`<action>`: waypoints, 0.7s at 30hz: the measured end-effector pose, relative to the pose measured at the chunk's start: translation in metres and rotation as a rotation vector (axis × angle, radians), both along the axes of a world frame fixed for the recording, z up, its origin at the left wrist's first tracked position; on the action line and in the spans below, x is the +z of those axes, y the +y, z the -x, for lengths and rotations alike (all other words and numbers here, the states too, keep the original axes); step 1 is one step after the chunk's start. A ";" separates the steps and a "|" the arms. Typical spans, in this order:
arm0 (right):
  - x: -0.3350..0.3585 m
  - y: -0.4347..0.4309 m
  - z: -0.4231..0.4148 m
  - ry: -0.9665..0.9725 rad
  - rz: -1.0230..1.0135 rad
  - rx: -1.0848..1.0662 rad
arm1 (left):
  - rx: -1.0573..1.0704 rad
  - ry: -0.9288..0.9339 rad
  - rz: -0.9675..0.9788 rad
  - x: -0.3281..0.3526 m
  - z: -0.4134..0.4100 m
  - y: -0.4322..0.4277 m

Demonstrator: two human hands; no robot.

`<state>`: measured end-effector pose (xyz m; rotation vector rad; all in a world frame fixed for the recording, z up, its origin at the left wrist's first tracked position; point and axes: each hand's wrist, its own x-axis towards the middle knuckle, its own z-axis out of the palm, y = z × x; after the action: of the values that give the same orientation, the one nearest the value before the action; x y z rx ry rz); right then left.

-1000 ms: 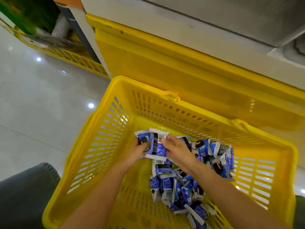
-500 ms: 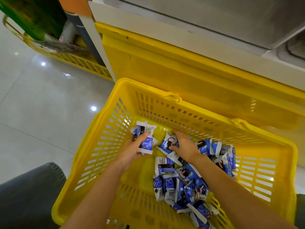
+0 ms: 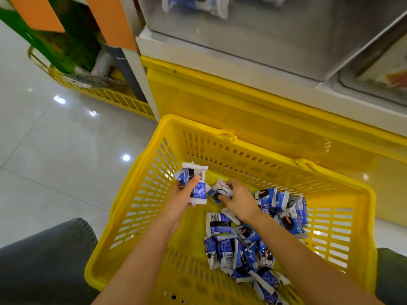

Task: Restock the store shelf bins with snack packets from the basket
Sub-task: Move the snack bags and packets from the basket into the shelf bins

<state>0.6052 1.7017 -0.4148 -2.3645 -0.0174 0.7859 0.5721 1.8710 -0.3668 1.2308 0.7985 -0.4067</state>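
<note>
A: Where's the next packet point(image 3: 218, 191)?
B: In the basket point(image 3: 143, 205), between the two hands. The right hand point(image 3: 240, 200) pinches it; its long axis is unclear.
A: And the left hand point(image 3: 178, 203)?
B: Just beside, left of it, gripping a stack point(image 3: 197, 184) of packets. The bin point(image 3: 253, 40) lies ahead, above.

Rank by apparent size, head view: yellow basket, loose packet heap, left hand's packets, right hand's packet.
1. Yellow slotted plastic basket
2. Heap of blue-and-white snack packets
3. Held packets in left hand
4. Pinched packet in right hand; fingers hide part, unsure.
</note>
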 end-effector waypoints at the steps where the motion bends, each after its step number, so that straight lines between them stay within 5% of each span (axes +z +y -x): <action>1: 0.009 -0.001 -0.002 0.007 -0.030 -0.071 | 0.016 -0.014 -0.010 0.005 0.001 -0.001; 5: 0.051 -0.003 -0.004 0.209 -0.293 -0.353 | 0.109 -0.059 0.011 0.028 0.006 -0.007; 12: 0.119 -0.002 0.014 0.359 -0.504 -0.298 | 0.192 -0.231 0.099 0.084 0.014 -0.010; 21: 0.214 -0.021 0.021 0.133 -0.499 -0.075 | 0.000 -0.464 -0.053 0.171 0.013 -0.013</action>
<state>0.5842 1.6807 -0.2007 -1.8307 -0.0612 0.7945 0.5591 1.8582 -0.1957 1.3087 0.4133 -0.0897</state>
